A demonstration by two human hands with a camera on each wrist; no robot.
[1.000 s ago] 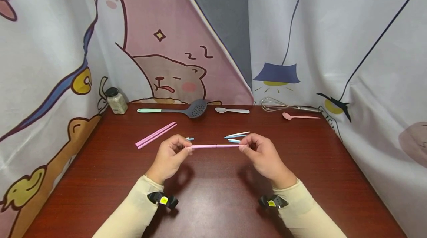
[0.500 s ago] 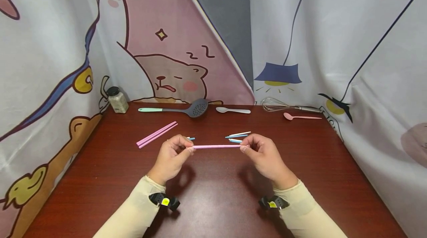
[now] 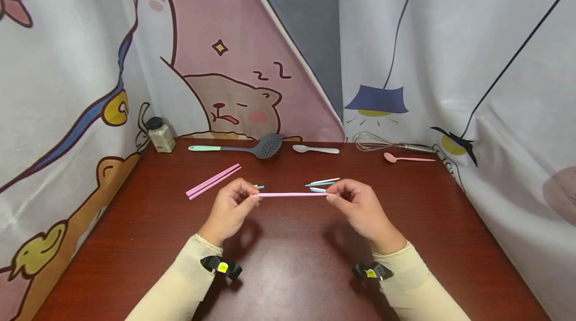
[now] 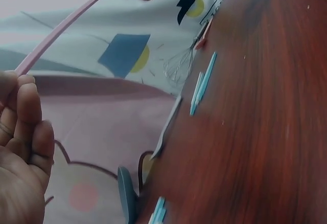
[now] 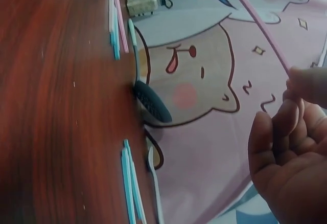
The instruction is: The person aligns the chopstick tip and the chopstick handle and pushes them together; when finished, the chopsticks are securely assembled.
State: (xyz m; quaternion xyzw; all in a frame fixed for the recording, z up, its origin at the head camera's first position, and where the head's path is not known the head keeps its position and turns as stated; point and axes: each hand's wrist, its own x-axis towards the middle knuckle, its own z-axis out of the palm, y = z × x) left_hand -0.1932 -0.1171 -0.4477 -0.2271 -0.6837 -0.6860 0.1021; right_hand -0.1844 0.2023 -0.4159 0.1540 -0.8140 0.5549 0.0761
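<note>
Level above the table, a thin pink chopstick (image 3: 291, 195) stretches between both hands. My left hand (image 3: 231, 209) pinches one end between thumb and fingers, and my right hand (image 3: 361, 214) pinches the other. The right wrist view shows the pink chopstick (image 5: 260, 24) running into the right thumb and fingertips. Behind the left hand, short blue-and-white sticks (image 3: 260, 187) are mostly hidden. More blue-and-white sticks (image 3: 321, 182) lie just beyond the right hand. Several pink chopsticks (image 3: 213, 181) rest side by side, left of the left hand.
Along the back of the table (image 3: 288, 271) lie a slotted spoon (image 3: 268, 146) with a mint handle, a grey spoon (image 3: 316, 149), a whisk (image 3: 391, 144) and a pink spoon (image 3: 407, 158). A dark-lidded jar (image 3: 160, 137) stands at the back left. Printed curtains enclose the table.
A dark joint line at the middle of the held chopstick, seen one second ago, is no longer visible. Both hands keep their grip, and the chopstick sits slightly higher in view.
</note>
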